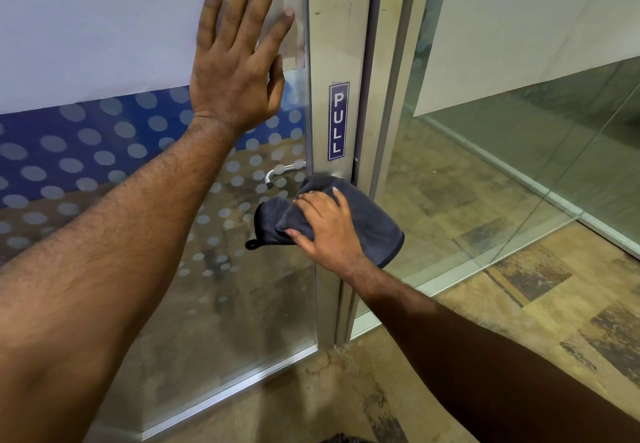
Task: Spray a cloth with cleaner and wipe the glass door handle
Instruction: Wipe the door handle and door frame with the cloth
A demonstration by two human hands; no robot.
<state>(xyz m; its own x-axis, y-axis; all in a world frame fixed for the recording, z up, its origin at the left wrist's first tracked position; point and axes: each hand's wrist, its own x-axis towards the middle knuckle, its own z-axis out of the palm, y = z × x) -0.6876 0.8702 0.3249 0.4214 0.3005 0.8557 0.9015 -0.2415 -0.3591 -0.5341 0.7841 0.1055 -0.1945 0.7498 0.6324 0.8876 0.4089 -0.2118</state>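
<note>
setting: patchy tan floor (540, 304) runs across the lower right of the frame, with a glass partition (519, 172) in the right half.
head view, door: glass door (221, 304) fills the left half; its upper part is covered in white film, with a blue band of frosted dots (69, 152) below it at mid left.
frame: metal door stile (332, 44) runs down the centre and carries a blue "pull" sticker (338, 120).
left hand: left hand (235, 65), upper centre, is laid flat on the glass with fingers spread, holding nothing.
right hand: right hand (325, 228), centre of frame, has its fingers curled over the cloth, pressing it against the handle area.
cloth: dark grey cloth (374, 224) is bunched and folded, with stitched edging and a small loop at its lower left; it touches the stile just below the sticker.
handle: near-side handle appears to be hidden under the cloth; a silver lever (282, 171) shows through the glass just left of it, apparently on the far side.
cleaner: no spray bottle is in the frame.
step: wiping looks under way; whether the cloth is damp cannot be told.
risk: door may swing if the bracing palm slips on the smooth film.
risk: palm could leave smears on the glass.
risk: bunched cloth may miss the lever's underside, or its loop may snag.
</note>
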